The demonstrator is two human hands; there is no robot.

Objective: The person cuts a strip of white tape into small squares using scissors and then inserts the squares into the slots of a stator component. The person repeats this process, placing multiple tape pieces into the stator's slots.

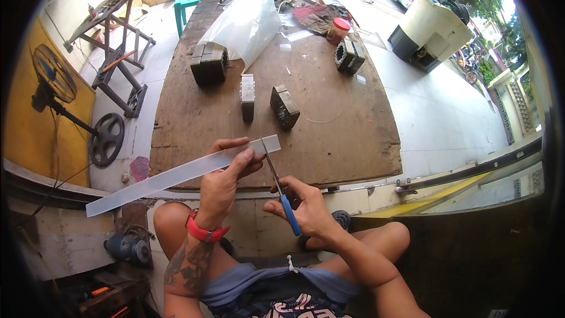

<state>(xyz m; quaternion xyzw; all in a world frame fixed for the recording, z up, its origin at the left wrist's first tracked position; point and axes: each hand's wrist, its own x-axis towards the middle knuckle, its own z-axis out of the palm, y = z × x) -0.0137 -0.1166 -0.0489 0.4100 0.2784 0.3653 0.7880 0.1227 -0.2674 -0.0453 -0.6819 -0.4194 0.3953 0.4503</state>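
A long, translucent plastic strip (pixel 159 184) slants across the near edge of the wooden table. My left hand (pixel 231 168) is closed on it close to its right end, thumb on top and fingers beneath. In my right hand (pixel 306 206) is a pair of scissors (pixel 288 209) with blue handles, its blades pointing up and away from me. The blades cross the strip a little short of its right end. Whether they have cut into the plastic, I cannot tell. Beyond my hands stand two small dark blocks, a narrow one (pixel 248 100) and a tilted one (pixel 285 108).
On the wooden table (pixel 347 147) a rolled clear plastic sheet (pixel 244 26) lies behind a dark square block (pixel 209 65). Another dark block (pixel 350 57) sits at the right, near a red-lidded jar (pixel 338 30) and a crumpled cloth (pixel 318 17). A fan (pixel 56 76) stands at the left.
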